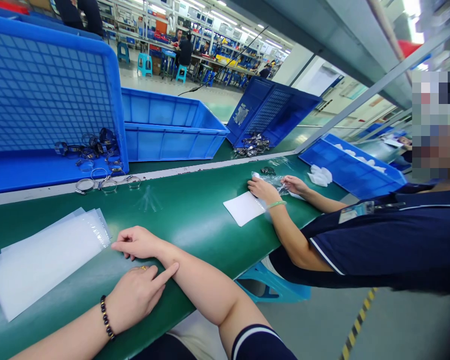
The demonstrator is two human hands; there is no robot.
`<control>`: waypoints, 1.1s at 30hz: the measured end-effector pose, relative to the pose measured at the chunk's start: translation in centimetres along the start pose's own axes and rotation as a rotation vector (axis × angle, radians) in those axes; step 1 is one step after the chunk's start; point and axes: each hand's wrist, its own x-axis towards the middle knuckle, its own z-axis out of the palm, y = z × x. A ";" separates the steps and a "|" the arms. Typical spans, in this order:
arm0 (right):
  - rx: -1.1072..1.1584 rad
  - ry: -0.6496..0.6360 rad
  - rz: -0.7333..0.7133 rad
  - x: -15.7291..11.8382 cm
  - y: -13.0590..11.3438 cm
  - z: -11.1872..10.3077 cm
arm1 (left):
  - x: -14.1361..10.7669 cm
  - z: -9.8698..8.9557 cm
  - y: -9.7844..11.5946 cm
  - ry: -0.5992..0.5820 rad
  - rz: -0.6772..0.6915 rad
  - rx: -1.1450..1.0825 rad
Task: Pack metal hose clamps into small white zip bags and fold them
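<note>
My right hand [135, 243] lies flat on the green table [195, 220], palm down, fingers stretched towards the near corner of a stack of clear plastic bags [41, 260]; it holds nothing. My left hand [133, 295], with a dark bead bracelet at the wrist, is curled with only the index finger out. That fingertip touches my right wrist. Several metal hose clamps [105, 184] lie beyond the bags, at the mouth of a tipped blue crate [41, 90].
A co-worker in a dark shirt sits to my right, both hands [273, 189] on a small clear bag beside a white sheet [243, 207]. Blue bins [168, 130] stand behind the table, one tipped with more clamps [253, 145]. A blue stool [273, 287] stands below the table edge.
</note>
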 end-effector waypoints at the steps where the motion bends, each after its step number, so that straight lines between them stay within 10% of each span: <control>1: -0.001 0.000 0.003 0.0 0.0 0.0 | 0.0 0.1 0.0 0.001 -0.012 0.001; 33: -0.015 0.017 0.012 -0.2 0.3 0.3 | 0.4 -1.0 0.1 -0.047 0.009 0.090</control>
